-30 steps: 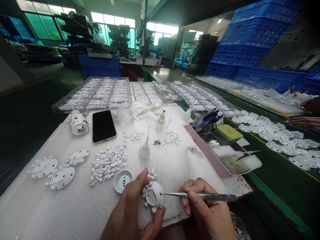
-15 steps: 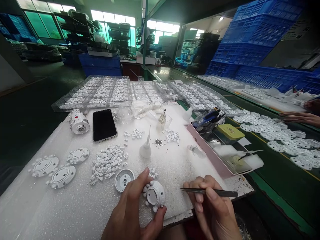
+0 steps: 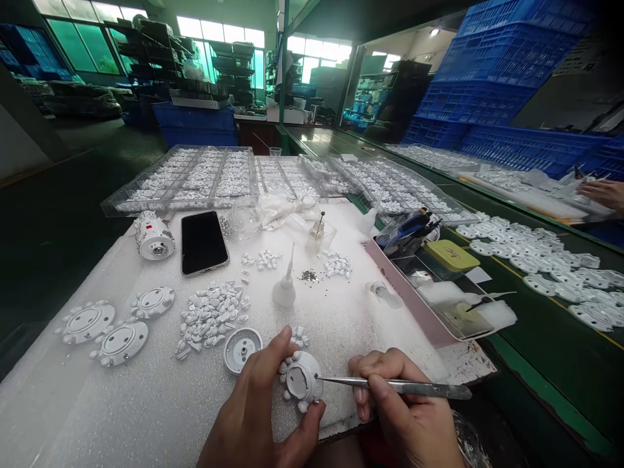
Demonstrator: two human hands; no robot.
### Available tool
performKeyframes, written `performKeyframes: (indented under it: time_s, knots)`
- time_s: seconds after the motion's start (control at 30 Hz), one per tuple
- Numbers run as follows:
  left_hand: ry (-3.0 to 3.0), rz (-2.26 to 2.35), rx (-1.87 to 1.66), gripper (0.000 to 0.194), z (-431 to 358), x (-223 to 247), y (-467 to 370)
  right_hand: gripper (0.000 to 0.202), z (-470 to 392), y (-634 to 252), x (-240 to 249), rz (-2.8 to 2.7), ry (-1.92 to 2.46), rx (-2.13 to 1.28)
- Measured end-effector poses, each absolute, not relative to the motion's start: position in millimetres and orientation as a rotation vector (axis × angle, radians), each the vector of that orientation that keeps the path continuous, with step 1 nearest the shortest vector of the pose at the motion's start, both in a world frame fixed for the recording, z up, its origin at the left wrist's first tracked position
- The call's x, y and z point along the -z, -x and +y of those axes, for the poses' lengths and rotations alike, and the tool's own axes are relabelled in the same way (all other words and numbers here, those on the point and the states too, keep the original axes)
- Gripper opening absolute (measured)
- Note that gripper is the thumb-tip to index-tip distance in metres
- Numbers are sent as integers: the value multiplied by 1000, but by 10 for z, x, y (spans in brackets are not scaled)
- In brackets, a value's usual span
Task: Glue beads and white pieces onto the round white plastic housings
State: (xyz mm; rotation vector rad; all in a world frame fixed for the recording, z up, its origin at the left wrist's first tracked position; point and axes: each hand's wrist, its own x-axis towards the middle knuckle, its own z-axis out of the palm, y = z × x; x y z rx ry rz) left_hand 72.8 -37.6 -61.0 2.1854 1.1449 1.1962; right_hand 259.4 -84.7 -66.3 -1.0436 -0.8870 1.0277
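Between thumb and fingers, my left hand (image 3: 266, 403) grips a round white plastic part (image 3: 301, 378) with small knobs around its rim. My right hand (image 3: 402, 400) is closed on metal tweezers (image 3: 414, 388), whose tip meets a small dark hole at the part's right edge. Just left of the held part lies a round white cup-shaped piece (image 3: 242, 351), partly covered by my left hand. Behind it is a heap of small white pieces (image 3: 212, 318). A white squeeze bottle with a thin nozzle (image 3: 283, 291) stands beyond my hands, near tiny dark bits (image 3: 309, 277).
Knobbed white discs (image 3: 121, 341) and a phone (image 3: 203, 242) lie at left. Clear trays (image 3: 112, 207) of white parts line the back. A pink toolbox (image 3: 407, 292) borders the right side. Another person's hand (image 3: 604, 193) is at far right, beyond rows of white discs (image 3: 536, 250).
My right hand has turned the tweezers and brought their tip left onto the white part. My left hand stays put. The other person's hand at far right has moved back.
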Motion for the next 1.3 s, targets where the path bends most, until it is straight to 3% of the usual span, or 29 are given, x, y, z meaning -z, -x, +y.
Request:
performKeyframes:
  time_s: [0.2,0.57,1.3]
  knots:
    - [-2184,1152,-1193,58,-381,617,-727,27,-838,-2488,552,-682,1169,-992]
    - [-2165,1162,-1232,54,-381,607,-752,14,-828,-2594,639,-896,1088,-996]
    - [-2182,1166,-1239,58,-378,636,-743,17,-826,-2549,647,-831,1096,-994]
